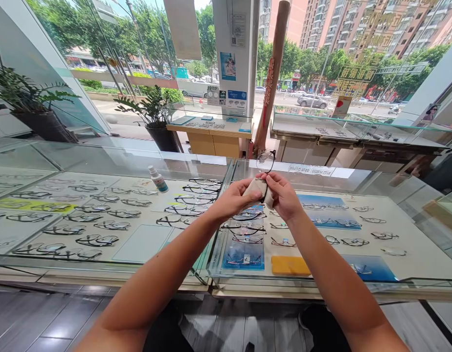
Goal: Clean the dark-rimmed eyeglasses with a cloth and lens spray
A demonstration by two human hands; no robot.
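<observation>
Above the glass counter I hold a pair of dark-framed glasses (pixel 274 164) in both hands, one round lens standing up past my fingers. My left hand (pixel 238 196) is closed round a beige cloth (pixel 256 187), which is wrapped about the lower part of the glasses. My right hand (pixel 282 193) pinches the frame near its middle, fingers pressed together, with some cloth hanging beside it. The other lens is hidden in the cloth. To the left, a white spray bottle (pixel 158 180) with a blue label stands on the counter top.
Glass display cases (pixel 226 168) hold rows of eyeglasses (pixel 97 240) below my hands. An orange-yellow block (pixel 290 265) and blue display cards (pixel 244 254) lie inside the right case. Potted plants (pixel 163 139), a wooden post (pixel 272 78) and more cases stand beyond.
</observation>
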